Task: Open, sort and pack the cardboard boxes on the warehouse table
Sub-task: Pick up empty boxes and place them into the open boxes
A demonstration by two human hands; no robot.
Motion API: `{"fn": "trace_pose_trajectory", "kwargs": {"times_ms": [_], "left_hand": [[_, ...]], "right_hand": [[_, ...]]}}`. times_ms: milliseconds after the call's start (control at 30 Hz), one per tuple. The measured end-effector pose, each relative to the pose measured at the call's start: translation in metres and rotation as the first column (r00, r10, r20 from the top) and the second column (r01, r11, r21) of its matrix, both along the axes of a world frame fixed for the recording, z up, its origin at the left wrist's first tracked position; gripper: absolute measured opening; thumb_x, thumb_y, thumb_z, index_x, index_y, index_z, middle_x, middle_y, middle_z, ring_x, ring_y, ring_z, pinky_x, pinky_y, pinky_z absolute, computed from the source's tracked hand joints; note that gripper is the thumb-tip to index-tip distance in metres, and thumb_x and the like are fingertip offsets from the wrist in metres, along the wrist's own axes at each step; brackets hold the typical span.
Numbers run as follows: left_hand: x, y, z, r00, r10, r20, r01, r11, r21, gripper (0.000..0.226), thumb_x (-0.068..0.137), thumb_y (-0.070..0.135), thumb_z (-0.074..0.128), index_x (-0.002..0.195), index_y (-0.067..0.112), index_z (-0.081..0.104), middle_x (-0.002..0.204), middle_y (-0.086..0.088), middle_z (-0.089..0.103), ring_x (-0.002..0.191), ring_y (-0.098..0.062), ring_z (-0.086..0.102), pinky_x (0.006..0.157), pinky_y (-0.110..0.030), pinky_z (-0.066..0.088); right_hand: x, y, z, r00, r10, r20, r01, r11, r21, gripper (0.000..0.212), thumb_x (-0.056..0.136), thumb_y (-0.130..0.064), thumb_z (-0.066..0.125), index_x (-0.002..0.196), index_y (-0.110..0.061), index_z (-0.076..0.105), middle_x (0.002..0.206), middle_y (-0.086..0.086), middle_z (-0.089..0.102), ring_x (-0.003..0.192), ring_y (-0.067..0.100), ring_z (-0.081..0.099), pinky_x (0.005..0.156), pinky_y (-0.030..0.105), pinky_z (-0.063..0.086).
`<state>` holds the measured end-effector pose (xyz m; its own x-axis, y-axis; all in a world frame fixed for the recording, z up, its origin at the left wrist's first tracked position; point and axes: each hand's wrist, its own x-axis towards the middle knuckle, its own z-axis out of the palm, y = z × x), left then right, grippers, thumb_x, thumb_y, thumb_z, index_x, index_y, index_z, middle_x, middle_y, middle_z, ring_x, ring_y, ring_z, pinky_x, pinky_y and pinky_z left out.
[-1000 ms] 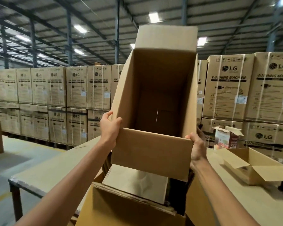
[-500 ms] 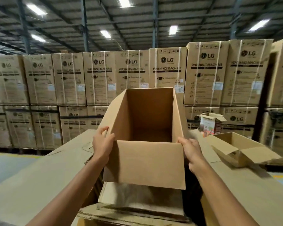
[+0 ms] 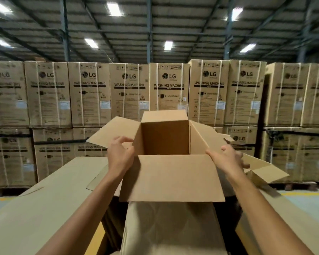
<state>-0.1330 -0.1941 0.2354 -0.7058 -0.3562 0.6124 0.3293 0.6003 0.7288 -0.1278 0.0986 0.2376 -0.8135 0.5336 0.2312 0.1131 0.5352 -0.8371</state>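
Compared with half a second ago, the box (image 3: 164, 140) now has its two side flaps turned outward; before, the hands were holding the plain side walls and these flaps did not show. The box is also more level now, its mouth facing up and toward the person, between the two hands.

The left hand (image 3: 121, 155) has its fingers curled on the left flap (image 3: 112, 135), close to the fold where the flap meets the wall, and it grips there. The right hand (image 3: 226, 159) lies on the right flap (image 3: 206, 137) with the fingers spread and rather straight, pressing it outward; its fingertips are blurred.

Between the hands the near flap (image 3: 171, 177) hangs down toward the person, and beyond them the far flap (image 3: 164, 115) stands upright. Under the hands is a pale sheet of paper (image 3: 169, 227) with dark gaps on each side.

Left of the left hand the table (image 3: 53, 190) is a wide flat surface, and the left flap's outer edge hangs over it. Just beyond the right hand a second open box (image 3: 261, 168) lies with its flap edge near the fingers, so there is less room on that side. Far behind both hands stands a wall of washing machine cartons (image 3: 129, 92).
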Motion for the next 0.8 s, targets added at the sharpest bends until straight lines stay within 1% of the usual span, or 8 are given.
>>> {"fn": "trace_pose_trajectory", "kwargs": {"times_ms": [133,200,333,433,500,600,700,800], "left_hand": [[-0.016,-0.01,-0.037,0.952,-0.12,0.282,0.12,0.993,0.017,0.01,0.088,0.018,0.063,0.096,0.019,0.069,0.087,-0.005,0.073,0.078,-0.015,0.067,0.063,-0.026,0.052],[-0.02,-0.016,-0.056,0.876,-0.164,0.454,0.203,0.978,-0.038,0.01,0.085,0.027,0.063,0.093,0.023,0.066,0.084,-0.004,0.073,0.077,-0.017,0.069,0.066,-0.034,0.06],[-0.023,-0.025,-0.057,0.775,-0.036,0.631,0.307,0.894,-0.327,0.018,0.086,0.038,0.066,0.098,0.025,0.063,0.1,-0.003,0.068,0.088,-0.017,0.068,0.078,-0.038,0.061],[-0.025,-0.027,-0.035,0.765,0.119,0.633,0.303,0.8,-0.517,0.028,0.091,0.047,0.063,0.106,0.023,0.062,0.105,-0.001,0.068,0.079,-0.013,0.07,0.068,-0.028,0.061],[-0.032,-0.019,-0.022,0.833,0.146,0.534,0.298,0.696,-0.654,0.04,0.093,0.051,0.059,0.117,0.018,0.062,0.114,-0.001,0.069,0.084,-0.012,0.068,0.076,-0.03,0.058],[-0.061,0.0,-0.031,0.897,0.103,0.43,0.281,0.619,-0.734,0.05,0.097,0.054,0.05,0.134,0.019,0.055,0.131,-0.004,0.062,0.113,-0.021,0.06,0.093,-0.037,0.05],[-0.095,0.006,-0.064,0.784,0.069,0.617,0.428,0.66,-0.618,0.057,0.096,0.062,0.044,0.139,0.026,0.054,0.148,-0.002,0.046,0.139,-0.028,0.037,0.113,-0.053,0.034],[-0.116,0.004,-0.079,0.776,0.036,0.63,0.437,0.69,-0.577,0.061,0.094,0.069,0.039,0.137,0.029,0.057,0.146,0.002,0.05,0.139,-0.025,0.037,0.113,-0.056,0.031]], "right_hand": [[-0.028,-0.005,-0.052,0.971,-0.033,0.235,0.008,0.994,0.107,0.075,0.066,-0.061,0.07,0.128,-0.027,0.047,0.134,0.012,0.034,0.129,0.045,0.029,0.096,0.055,0.047],[-0.031,-0.008,-0.072,0.927,-0.099,0.363,0.013,0.973,0.231,0.07,0.068,-0.06,0.064,0.128,-0.027,0.049,0.141,0.013,0.033,0.132,0.048,0.026,0.102,0.063,0.041],[-0.028,-0.016,-0.077,0.894,-0.189,0.406,-0.051,0.858,0.511,0.054,0.084,-0.05,0.052,0.132,-0.027,0.054,0.159,0.018,0.025,0.145,0.051,0.014,0.111,0.076,0.006],[-0.039,-0.023,-0.072,0.945,-0.005,0.326,-0.181,0.822,0.54,0.05,0.086,-0.049,0.052,0.13,-0.027,0.058,0.153,0.011,0.039,0.142,0.037,0.032,0.113,0.066,0.023],[-0.05,-0.029,-0.074,0.937,0.134,0.321,-0.291,0.809,0.511,0.055,0.086,-0.052,0.055,0.135,-0.03,0.056,0.152,0.006,0.042,0.14,0.029,0.038,0.111,0.056,0.034],[-0.064,-0.036,-0.078,0.885,0.148,0.442,-0.405,0.714,0.571,0.064,0.086,-0.065,0.046,0.144,-0.036,0.048,0.158,0.007,0.034,0.146,0.028,0.028,0.113,0.054,0.029],[-0.071,-0.034,-0.082,0.875,0.12,0.468,-0.418,0.676,0.607,0.07,0.087,-0.074,0.036,0.147,-0.039,0.044,0.164,0.008,0.022,0.151,0.027,0.017,0.115,0.057,0.022],[-0.07,-0.029,-0.088,0.899,0.104,0.425,-0.374,0.685,0.625,0.073,0.086,-0.079,0.032,0.147,-0.039,0.044,0.165,0.007,0.022,0.152,0.026,0.018,0.116,0.056,0.022]]}}
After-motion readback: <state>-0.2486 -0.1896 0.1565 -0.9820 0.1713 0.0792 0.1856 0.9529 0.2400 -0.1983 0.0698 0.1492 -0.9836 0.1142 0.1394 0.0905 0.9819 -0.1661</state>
